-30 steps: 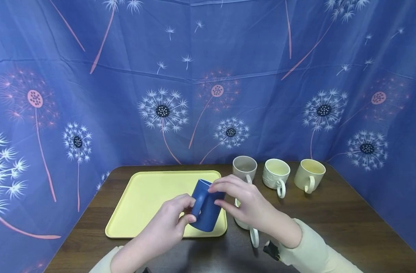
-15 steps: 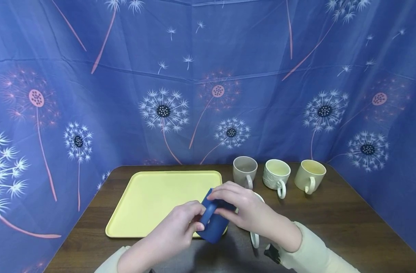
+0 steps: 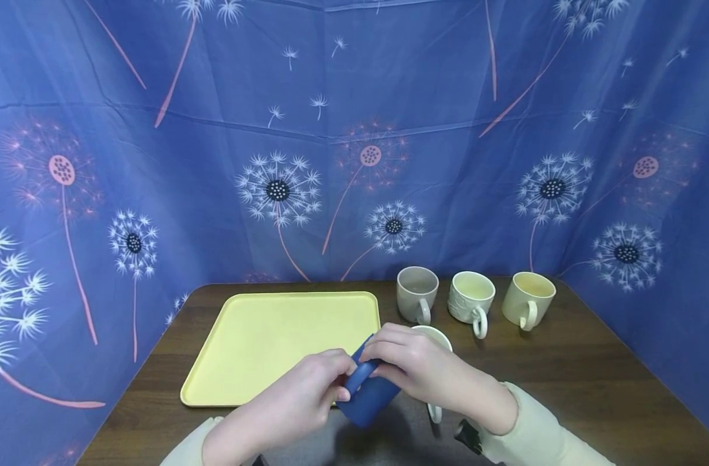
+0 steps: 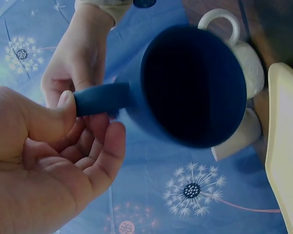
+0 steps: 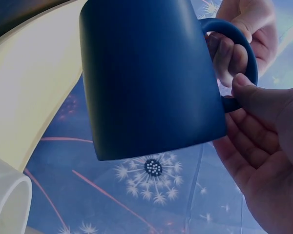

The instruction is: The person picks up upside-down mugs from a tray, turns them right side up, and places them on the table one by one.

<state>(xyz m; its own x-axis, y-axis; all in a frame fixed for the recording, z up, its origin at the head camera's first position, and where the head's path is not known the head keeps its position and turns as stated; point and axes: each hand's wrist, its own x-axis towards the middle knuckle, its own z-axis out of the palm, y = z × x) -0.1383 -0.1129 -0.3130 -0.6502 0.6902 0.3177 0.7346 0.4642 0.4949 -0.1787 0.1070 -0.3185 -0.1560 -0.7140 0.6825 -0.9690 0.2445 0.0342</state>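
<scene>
A dark blue mug (image 3: 369,402) is held tilted above the table, in front of the tray's near right corner. My left hand (image 3: 296,401) pinches its handle (image 3: 360,377) between thumb and fingers. At the handle's other end, my right hand (image 3: 433,369) also pinches it, with the thumb on top in the right wrist view. The dark mug opening (image 4: 193,87) faces the left wrist camera. A white mug (image 3: 438,336) stands partly hidden behind my right hand, its handle showing below the wrist.
A yellow tray (image 3: 273,343) lies on the brown table (image 3: 564,401) at the left. Along the back right stand a grey mug (image 3: 415,304), a white embossed mug (image 3: 468,304) and a cream mug (image 3: 523,304). A blue dandelion-print cloth (image 3: 331,129) hangs behind.
The blue mug has come down and slightly right, tilting further. My right fingers have shifted from its body to its handle; my left hand has kept its pinch on the handle.
</scene>
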